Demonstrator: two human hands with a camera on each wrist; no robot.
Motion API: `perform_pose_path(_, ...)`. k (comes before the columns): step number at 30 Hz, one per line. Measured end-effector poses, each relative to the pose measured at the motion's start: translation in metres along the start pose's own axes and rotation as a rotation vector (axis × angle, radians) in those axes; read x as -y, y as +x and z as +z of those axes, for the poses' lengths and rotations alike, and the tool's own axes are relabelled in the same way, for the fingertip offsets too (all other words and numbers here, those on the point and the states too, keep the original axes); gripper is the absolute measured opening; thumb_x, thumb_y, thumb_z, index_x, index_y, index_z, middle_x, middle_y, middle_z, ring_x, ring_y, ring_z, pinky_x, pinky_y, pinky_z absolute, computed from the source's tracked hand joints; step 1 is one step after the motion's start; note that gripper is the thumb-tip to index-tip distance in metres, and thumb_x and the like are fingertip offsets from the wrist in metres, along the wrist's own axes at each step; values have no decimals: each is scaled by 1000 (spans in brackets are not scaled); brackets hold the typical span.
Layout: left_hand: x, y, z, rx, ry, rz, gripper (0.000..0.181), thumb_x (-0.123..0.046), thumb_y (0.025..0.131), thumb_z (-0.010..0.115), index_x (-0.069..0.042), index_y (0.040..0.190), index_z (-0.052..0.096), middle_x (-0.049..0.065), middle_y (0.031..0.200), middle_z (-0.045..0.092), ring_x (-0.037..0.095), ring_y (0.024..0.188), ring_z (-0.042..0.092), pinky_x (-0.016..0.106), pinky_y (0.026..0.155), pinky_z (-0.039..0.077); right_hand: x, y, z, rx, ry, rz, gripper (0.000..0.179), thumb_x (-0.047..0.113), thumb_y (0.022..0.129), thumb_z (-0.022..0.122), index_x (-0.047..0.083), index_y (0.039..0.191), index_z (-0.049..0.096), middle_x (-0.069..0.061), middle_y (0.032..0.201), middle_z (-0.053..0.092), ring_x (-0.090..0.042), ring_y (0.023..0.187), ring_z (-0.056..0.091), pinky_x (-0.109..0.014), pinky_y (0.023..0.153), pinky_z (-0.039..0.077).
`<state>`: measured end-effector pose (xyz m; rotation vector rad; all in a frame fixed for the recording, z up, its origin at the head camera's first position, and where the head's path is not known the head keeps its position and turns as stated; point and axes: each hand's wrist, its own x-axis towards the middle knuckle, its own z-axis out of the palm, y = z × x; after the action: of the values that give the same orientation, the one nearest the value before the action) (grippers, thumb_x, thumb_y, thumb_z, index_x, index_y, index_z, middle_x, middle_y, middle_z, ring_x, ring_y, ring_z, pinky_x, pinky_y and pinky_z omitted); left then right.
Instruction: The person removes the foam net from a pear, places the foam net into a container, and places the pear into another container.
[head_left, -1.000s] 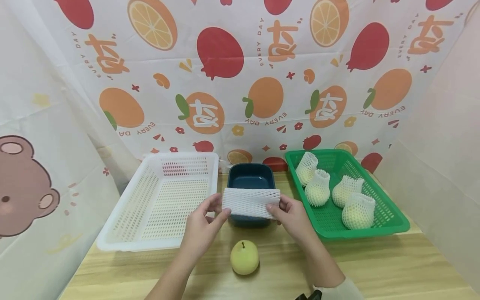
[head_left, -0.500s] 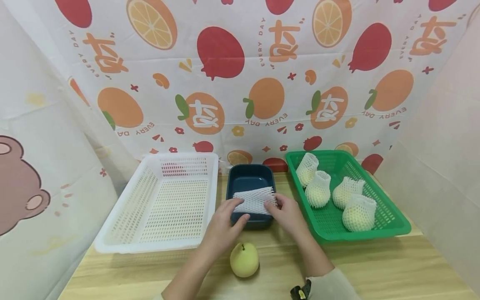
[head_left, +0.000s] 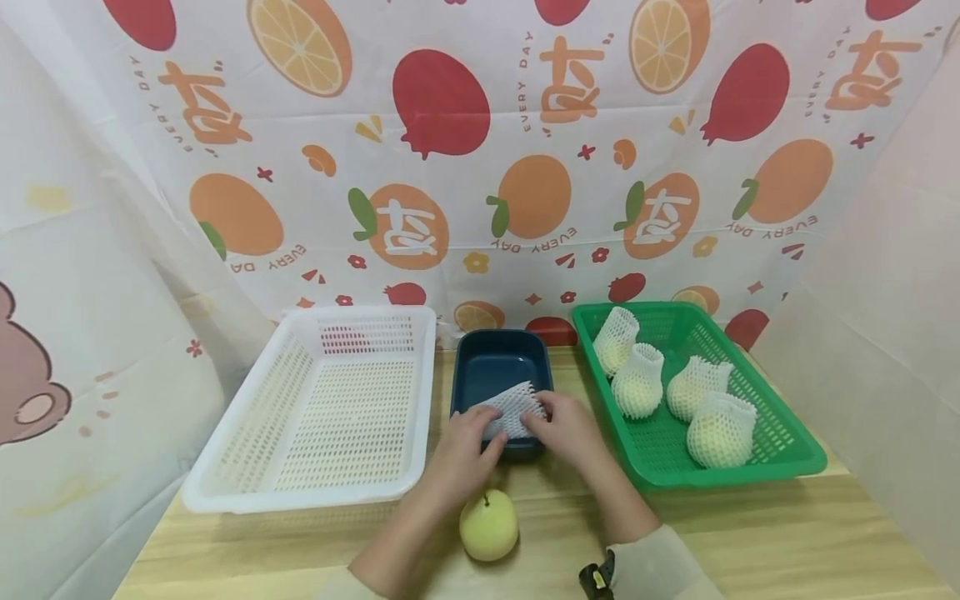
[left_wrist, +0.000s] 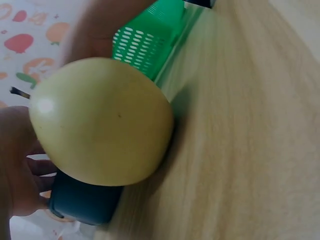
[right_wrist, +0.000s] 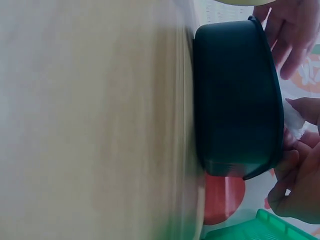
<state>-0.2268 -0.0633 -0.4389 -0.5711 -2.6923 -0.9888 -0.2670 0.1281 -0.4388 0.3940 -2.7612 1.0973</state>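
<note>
Over the front of the dark blue square bin (head_left: 491,371) I hold a white foam fruit net (head_left: 513,410). My left hand (head_left: 459,454) has thumb and index finger at its left end, partly covering it. My right hand (head_left: 572,433) pinches the right end between thumb and fingers. Closer to me, a bare yellow-green pear (head_left: 489,527) stands upright on the table; it fills much of the left wrist view. In the right wrist view the bin's wall (right_wrist: 240,100) stands in front, with only a bit of net (right_wrist: 294,120) showing by the fingers.
A white plastic basket (head_left: 300,498) stands to the left of the bin. To the right is a green basket (head_left: 720,478) holding several pears in foam nets (head_left: 637,392). A fruit-print cloth (head_left: 465,200) hangs behind the wooden table (head_left: 787,533).
The foam net has come down nearer the bin and turned, its right end higher. My left hand has moved right along the net. The bare pear has stayed in place.
</note>
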Motion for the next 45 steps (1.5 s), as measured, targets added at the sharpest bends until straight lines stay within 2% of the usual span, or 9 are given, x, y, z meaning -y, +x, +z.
perform_pose_path(6, 6, 3, 7, 39, 179, -26, 29, -30, 98, 60, -9, 116, 70, 8, 121, 68, 27, 121, 59, 71, 111, 20, 6, 5, 2, 42, -139, -3, 26, 27, 87, 71, 14, 71, 56, 3, 59, 43, -13, 55, 40, -28, 51, 33)
perform_pose_path(9, 8, 4, 11, 91, 275, -43, 33, -40, 100, 53, -14, 107, 72, 5, 113, 71, 27, 115, 62, 74, 108, 20, 11, 6, 4, 65, -253, 11, 26, 30, 87, 71, 15, 70, 57, 4, 61, 49, -13, 56, 43, -30, 54, 35)
perform_pose_path(14, 10, 2, 14, 151, 363, -39, 44, -50, 101, 44, -18, 88, 71, 4, 96, 72, 28, 103, 63, 66, 97, 40, 17, 6, 7, 96, -358, 48, 26, 34, 86, 73, 12, 101, 71, -4, 90, 71, -19, 76, 64, -41, 71, 52)
perform_pose_path(18, 10, 2, 15, 178, 398, -31, 49, -52, 102, 40, -18, 89, 73, 3, 93, 73, 26, 96, 63, 54, 79, 51, 19, 5, 7, 81, -283, 98, 56, 34, 86, 75, 15, 136, 57, -12, 125, 66, -28, 104, 66, -48, 90, 53)
perform_pose_path(20, 10, 2, 16, 181, 409, -30, 51, -53, 102, 39, -17, 92, 74, 3, 94, 73, 25, 95, 63, 52, 76, 52, 18, 5, 7, 45, -262, 83, 60, 32, 86, 76, 17, 139, 53, -12, 127, 63, -28, 103, 65, -47, 90, 54)
perform_pose_path(27, 11, 2, 16, 172, 399, -35, 50, -52, 101, 42, -15, 91, 74, 4, 94, 73, 25, 96, 62, 51, 76, 53, 15, 5, 8, -25, -410, -78, 28, 16, 83, 79, 18, 110, 73, -3, 99, 63, -20, 81, 62, -39, 73, 52)
perform_pose_path(31, 12, 2, 16, 161, 373, -40, 47, -51, 101, 43, -16, 96, 74, 4, 103, 73, 26, 101, 61, 54, 81, 51, 15, 10, 9, 70, -498, -116, 18, 12, 84, 74, 17, 100, 77, -1, 97, 72, -23, 93, 68, -48, 82, 51)
perform_pose_path(36, 12, 0, 17, 140, 351, -36, 44, -51, 101, 43, -20, 108, 74, 0, 118, 70, 25, 109, 58, 57, 86, 48, 14, 16, 14, 136, -476, -128, 16, 6, 86, 70, 16, 95, 78, -1, 99, 75, -24, 97, 69, -59, 96, 44)
perform_pose_path(45, 11, 1, 16, 146, 359, -45, 43, -51, 101, 45, -24, 94, 77, -4, 97, 74, 22, 97, 59, 57, 83, 45, 11, 26, 21, 105, -489, -161, 8, 9, 83, 73, 16, 85, 77, 0, 89, 74, -24, 89, 65, -56, 92, 46)
